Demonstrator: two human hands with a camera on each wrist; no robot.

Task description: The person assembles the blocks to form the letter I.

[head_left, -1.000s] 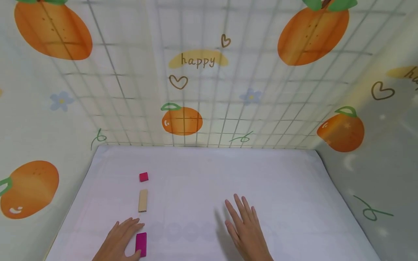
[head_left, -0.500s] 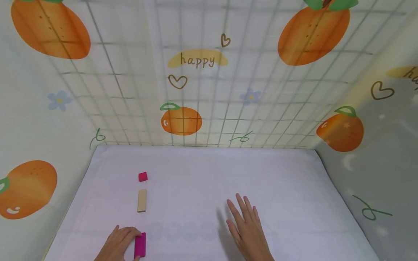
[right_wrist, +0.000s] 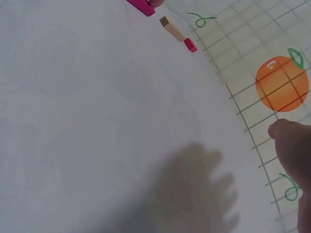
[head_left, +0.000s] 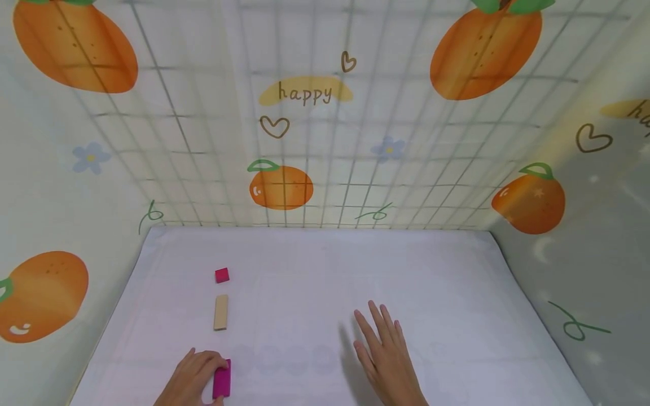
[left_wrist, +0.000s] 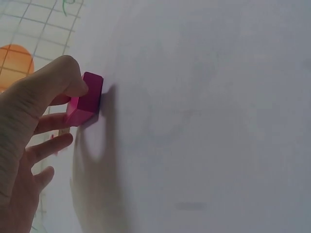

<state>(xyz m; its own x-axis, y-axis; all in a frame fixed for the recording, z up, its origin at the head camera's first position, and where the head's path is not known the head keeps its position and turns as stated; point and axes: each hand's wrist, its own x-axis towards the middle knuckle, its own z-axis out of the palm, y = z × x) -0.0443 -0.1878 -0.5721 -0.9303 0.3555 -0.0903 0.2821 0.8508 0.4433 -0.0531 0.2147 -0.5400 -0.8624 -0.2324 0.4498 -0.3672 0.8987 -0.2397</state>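
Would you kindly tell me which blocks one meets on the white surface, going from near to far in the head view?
Magenta block → pale wooden block → small red block.

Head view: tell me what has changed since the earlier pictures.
The left hand, its fingers stretched past the magenta block a second ago, now pinches it between fingers at the far end and thumb at the near end. The block has shifted slightly right. The wooden block and small red block stayed put; the open right hand barely moved.
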